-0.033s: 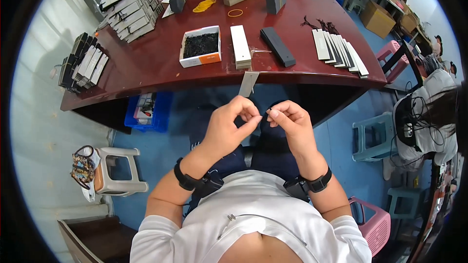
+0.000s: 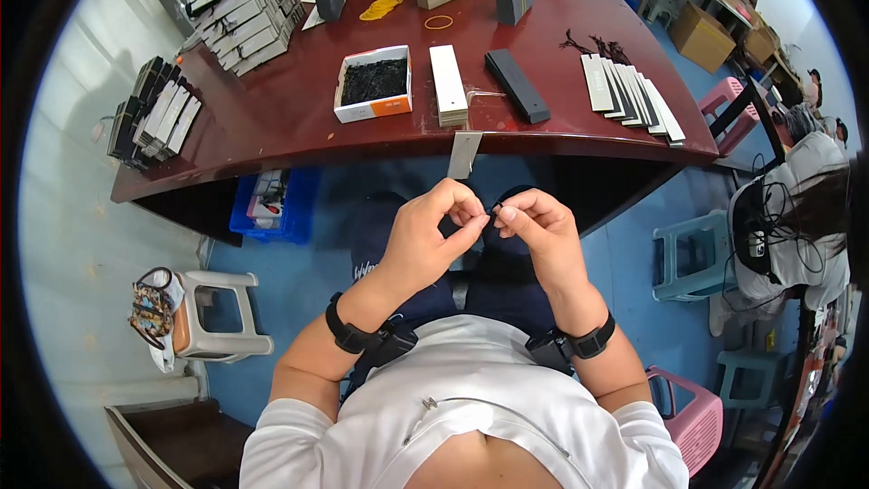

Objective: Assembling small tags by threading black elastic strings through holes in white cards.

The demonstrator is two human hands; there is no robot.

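Observation:
Above my lap, my left hand (image 2: 439,225) and my right hand (image 2: 539,225) meet almost tip to tip, each closed in a pinch. Between the fingertips a small dark bit shows, which looks like thin black string (image 2: 495,209); most of it is lost against my dark trousers. Just beyond my hands a narrow grey metal plate (image 2: 464,155) juts from the table's front edge. Behind it lies a stack of white strips (image 2: 447,81) with a hole in the top one. Left of that stack, an open white and orange box (image 2: 374,109) holds tangled black strings (image 2: 375,81).
On the dark red table (image 2: 299,118) lie a dark grey strip stack (image 2: 517,84), fanned strips with black strings (image 2: 632,95) and yellow rubber bands (image 2: 381,8). Strip piles (image 2: 240,23) stand left. A blue crate (image 2: 272,208) is underneath. Another person (image 2: 797,226) sits right, near a stool (image 2: 691,255).
My fingertips have drawn slightly closer together, the left hand edging a little to the right. Both hands stay pinched; the view has shifted very slightly.

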